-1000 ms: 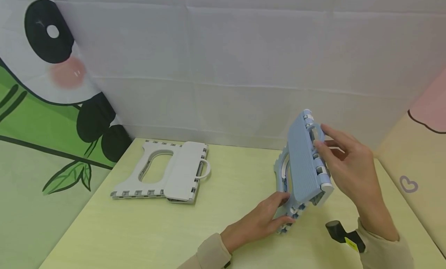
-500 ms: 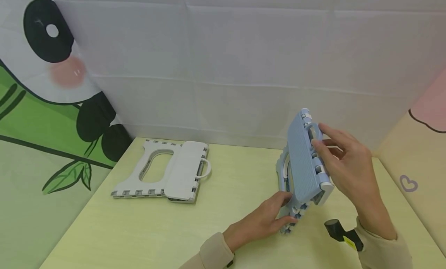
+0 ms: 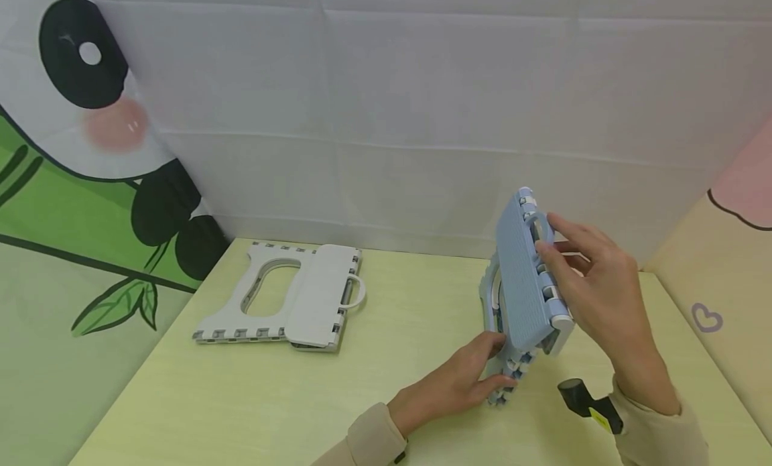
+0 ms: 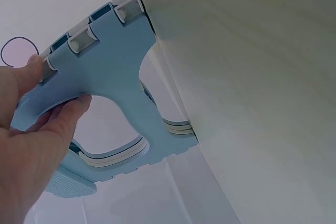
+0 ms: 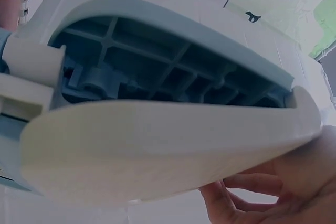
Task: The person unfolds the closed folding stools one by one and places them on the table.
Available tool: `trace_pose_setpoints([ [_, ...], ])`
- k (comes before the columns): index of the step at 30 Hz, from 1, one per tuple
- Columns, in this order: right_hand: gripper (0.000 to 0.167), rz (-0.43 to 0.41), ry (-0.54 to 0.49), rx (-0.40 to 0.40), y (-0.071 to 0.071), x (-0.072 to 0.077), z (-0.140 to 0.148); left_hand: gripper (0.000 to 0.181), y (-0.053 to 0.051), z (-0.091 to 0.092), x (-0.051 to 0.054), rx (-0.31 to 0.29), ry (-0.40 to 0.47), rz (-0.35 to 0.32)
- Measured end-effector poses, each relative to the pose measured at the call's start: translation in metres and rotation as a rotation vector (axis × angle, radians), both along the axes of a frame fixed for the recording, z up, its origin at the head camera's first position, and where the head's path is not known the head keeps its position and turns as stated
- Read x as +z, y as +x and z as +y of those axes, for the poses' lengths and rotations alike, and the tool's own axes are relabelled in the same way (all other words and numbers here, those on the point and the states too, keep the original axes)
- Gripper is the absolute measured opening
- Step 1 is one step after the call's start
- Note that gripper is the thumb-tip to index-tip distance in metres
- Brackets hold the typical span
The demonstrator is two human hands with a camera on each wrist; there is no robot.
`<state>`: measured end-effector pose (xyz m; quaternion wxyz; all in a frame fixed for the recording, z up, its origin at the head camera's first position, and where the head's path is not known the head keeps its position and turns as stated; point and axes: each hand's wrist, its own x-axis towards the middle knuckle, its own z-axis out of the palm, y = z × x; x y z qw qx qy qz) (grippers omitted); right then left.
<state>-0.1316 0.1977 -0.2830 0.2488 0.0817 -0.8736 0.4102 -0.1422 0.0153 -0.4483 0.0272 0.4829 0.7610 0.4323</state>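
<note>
A folded blue folding step stool [image 3: 523, 278] stands tilted on its edge at the right of the table. My left hand [image 3: 452, 379] grips its lower leg panel; in the left wrist view the fingers [image 4: 65, 119] pass through the oval cutout and the thumb presses the hinged edge. My right hand [image 3: 603, 285] pinches the small loop handle at the upper edge, between thumb and forefinger. The right wrist view shows the stool's white end [image 5: 157, 150] and ribbed blue underside, slightly parted. A white folded step stool [image 3: 319, 298] lies flat at the left, untouched.
The pale yellow table [image 3: 392, 305] meets a white cloth backdrop [image 3: 422, 117] behind. Printed cartoon panels stand at the left and right. A black device [image 3: 588, 402] is strapped at the right sleeve.
My right hand has moved slightly left with the handle, and the blue stool stands a little more upright. My left hand has shifted slightly right. The white stool is unmoved.
</note>
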Motion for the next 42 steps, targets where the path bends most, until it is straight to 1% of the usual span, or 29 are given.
trace_pose_setpoints([
  [6,0.047,0.035,-0.007,0.006,-0.0003,-0.0012,-0.0012,0.053,0.0003,-0.0004,0.0015,-0.001,-0.010,0.010],
  [9,0.047,0.039,-0.009,0.003,-0.0004,-0.0014,-0.0017,0.053,0.0003,-0.0001,0.0021,0.000,-0.016,0.015],
  [17,0.048,0.021,-0.009,0.008,-0.0005,-0.0013,-0.0045,0.052,0.0012,-0.0001,0.0042,0.013,-0.036,-0.007],
  [25,0.048,0.040,0.004,0.008,-0.0008,-0.0020,-0.0032,0.051,0.0019,0.0004,0.0046,0.027,-0.054,-0.029],
  [29,0.048,0.055,0.007,0.021,-0.0006,-0.0025,-0.0018,0.051,0.0019,0.0004,0.0047,0.025,-0.045,-0.021],
  [34,0.048,0.083,-0.021,0.049,-0.0005,-0.0036,-0.0001,0.050,0.0017,0.0001,0.0044,0.022,-0.031,-0.013],
  [42,0.048,0.099,-0.046,0.059,0.0033,-0.0036,0.0007,0.050,0.0010,-0.0010,0.0035,0.020,-0.027,0.003],
])
